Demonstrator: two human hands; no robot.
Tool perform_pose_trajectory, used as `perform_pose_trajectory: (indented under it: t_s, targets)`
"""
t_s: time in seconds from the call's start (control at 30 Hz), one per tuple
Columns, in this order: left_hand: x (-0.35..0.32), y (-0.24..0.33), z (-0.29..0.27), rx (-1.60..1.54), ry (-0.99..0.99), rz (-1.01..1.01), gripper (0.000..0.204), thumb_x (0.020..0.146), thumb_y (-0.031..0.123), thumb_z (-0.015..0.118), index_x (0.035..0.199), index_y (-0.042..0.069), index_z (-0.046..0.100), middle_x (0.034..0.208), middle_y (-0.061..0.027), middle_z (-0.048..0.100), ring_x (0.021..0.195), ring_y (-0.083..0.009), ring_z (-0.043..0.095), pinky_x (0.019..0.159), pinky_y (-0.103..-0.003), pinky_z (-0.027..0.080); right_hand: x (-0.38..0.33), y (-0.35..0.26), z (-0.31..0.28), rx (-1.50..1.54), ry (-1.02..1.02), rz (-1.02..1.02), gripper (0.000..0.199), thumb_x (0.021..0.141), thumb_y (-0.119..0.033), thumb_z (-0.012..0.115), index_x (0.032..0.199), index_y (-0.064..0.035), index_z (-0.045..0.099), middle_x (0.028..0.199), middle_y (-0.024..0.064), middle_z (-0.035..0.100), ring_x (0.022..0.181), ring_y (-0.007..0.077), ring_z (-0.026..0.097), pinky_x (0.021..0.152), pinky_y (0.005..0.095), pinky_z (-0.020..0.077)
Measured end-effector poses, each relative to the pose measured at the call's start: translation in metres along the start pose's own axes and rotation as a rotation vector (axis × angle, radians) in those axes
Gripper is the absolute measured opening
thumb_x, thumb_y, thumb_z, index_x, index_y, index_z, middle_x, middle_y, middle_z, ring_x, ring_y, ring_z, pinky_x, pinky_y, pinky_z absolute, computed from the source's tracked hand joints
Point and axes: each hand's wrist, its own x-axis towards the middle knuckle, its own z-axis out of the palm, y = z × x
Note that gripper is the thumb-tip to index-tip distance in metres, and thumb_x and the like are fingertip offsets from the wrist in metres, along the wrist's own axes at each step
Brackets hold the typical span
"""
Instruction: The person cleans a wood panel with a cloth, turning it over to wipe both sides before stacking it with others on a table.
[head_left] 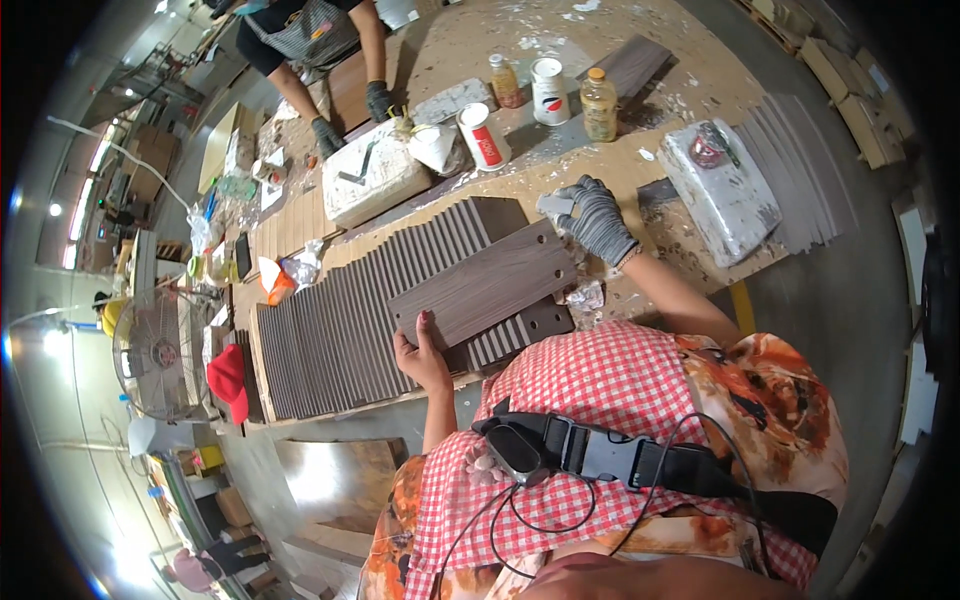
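My bare left hand (425,360) grips the lower left corner of a grey-brown wood-grain board (485,285), thumb on top. The board is tilted over a long row of similar boards (340,325) standing on edge, and small round holes show at its right end. Just beyond that end, my right hand (598,225), in a grey knit glove, is closed on a small, pale, flat scraper-like piece (555,205). Its exact kind is unclear. Crumpled foil (585,295) lies beside the board's right end.
A paint-spotted white block (725,215) carries a small red can (708,145). White cups (484,138) and yellowish bottles (599,105) stand farther back. Across the table, a co-worker's gloved hands (328,137) work near another white block (375,185). A fan (160,352) stands left.
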Motion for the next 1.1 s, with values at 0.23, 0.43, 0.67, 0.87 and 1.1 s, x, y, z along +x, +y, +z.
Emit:
perform_pose_trajectory:
  t_s: [0.23, 0.43, 0.67, 0.87, 1.1]
  targets:
    - [0.002, -0.006, -0.003, -0.013, -0.003, 0.036, 0.015, 0.091, 0.012, 0.063, 0.093, -0.002, 0.058, 0.087, -0.0043, 0.063, 0.078, -0.0082, 0.057, 0.071, -0.021, 0.047, -0.018, 0.118, 0.016, 0.047, 0.141, 0.240, 0.039, 0.074, -0.036, 0.073, 0.097, -0.0045, 0.070, 0.089, 0.0203, 0.065, 0.085, 0.0314, 0.061, 0.082, 0.0371, 0.0496]
    - [0.005, -0.001, 0.000, 0.066, -0.002, 0.115, 0.015, 0.091, 0.012, 0.064, 0.091, -0.002, 0.058, 0.088, -0.0042, 0.063, 0.078, -0.0082, 0.055, 0.070, -0.021, 0.046, -0.024, 0.179, 0.014, 0.460, 0.107, 0.312, 0.043, 0.082, -0.029, 0.070, 0.112, 0.0010, 0.061, 0.100, 0.0140, 0.066, 0.092, 0.0216, 0.063, 0.080, 0.0328, 0.0508]
    - [0.004, -0.001, -0.005, 0.034, 0.011, 0.107, 0.014, 0.090, 0.010, 0.064, 0.092, -0.003, 0.058, 0.089, -0.0036, 0.062, 0.079, -0.0087, 0.055, 0.072, -0.022, 0.046, 0.004, 0.017, -0.030, 0.528, -0.193, -0.217, 0.048, 0.077, -0.025, 0.074, 0.118, -0.0043, 0.060, 0.112, 0.0119, 0.059, 0.106, 0.0211, 0.057, 0.091, 0.0341, 0.0460]
    - [0.004, 0.002, -0.004, 0.019, 0.001, 0.081, 0.013, 0.090, 0.009, 0.064, 0.092, -0.003, 0.059, 0.090, -0.0038, 0.063, 0.080, -0.0083, 0.056, 0.073, -0.021, 0.047, 0.015, -0.020, -0.019, 0.174, -0.383, -0.403, 0.043, 0.078, -0.016, 0.070, 0.118, -0.0061, 0.060, 0.110, 0.0104, 0.059, 0.106, 0.0272, 0.054, 0.097, 0.0377, 0.0411]
    - [0.003, 0.000, -0.008, 0.001, -0.009, 0.085, 0.013, 0.089, 0.007, 0.065, 0.092, -0.003, 0.058, 0.089, -0.0044, 0.064, 0.079, -0.0080, 0.057, 0.072, -0.021, 0.047, 0.022, -0.086, 0.016, 0.252, -0.400, -0.576, 0.040, 0.075, -0.018, 0.070, 0.113, -0.0061, 0.062, 0.107, 0.0146, 0.057, 0.101, 0.0311, 0.055, 0.094, 0.0399, 0.0425]
